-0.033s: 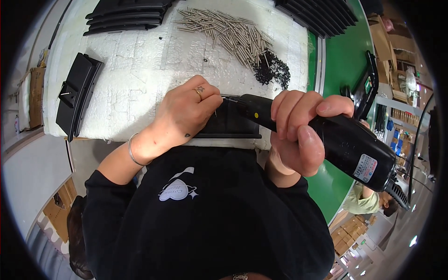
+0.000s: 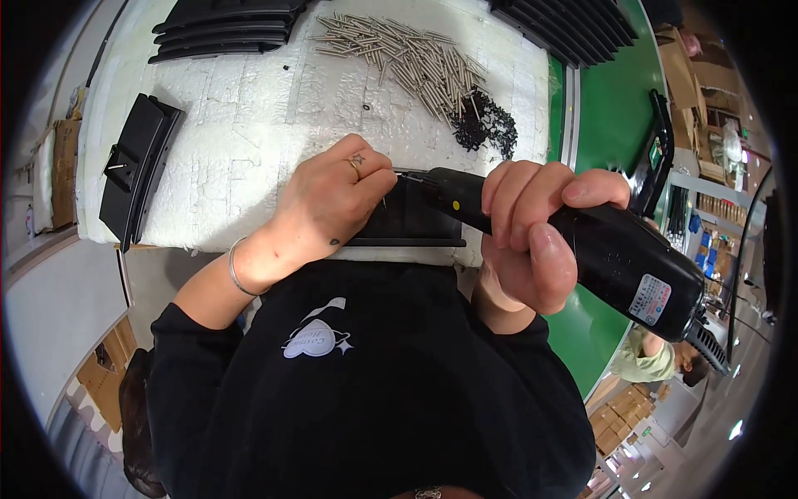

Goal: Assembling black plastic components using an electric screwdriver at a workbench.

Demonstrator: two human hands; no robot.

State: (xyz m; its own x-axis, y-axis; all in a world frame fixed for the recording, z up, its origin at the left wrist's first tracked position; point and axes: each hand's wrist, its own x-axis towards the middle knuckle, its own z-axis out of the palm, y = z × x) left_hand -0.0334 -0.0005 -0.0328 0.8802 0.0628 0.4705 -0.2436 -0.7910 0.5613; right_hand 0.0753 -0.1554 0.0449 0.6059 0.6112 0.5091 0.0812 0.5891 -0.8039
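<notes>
Your right hand (image 2: 532, 241) wraps a black electric screwdriver (image 2: 636, 262), tail toward four o'clock. Your left hand (image 2: 337, 195) covers the nine-o'clock side of the black panel (image 2: 416, 214) before you, its hold hidden. Best keep the bit (image 2: 409, 176) straight, panel braced.

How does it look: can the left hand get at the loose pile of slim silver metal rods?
Probably yes: nothing tall stands on the white textured covering between the left hand and silver rods, though the hand looks busy at the black plastic panel.
</notes>
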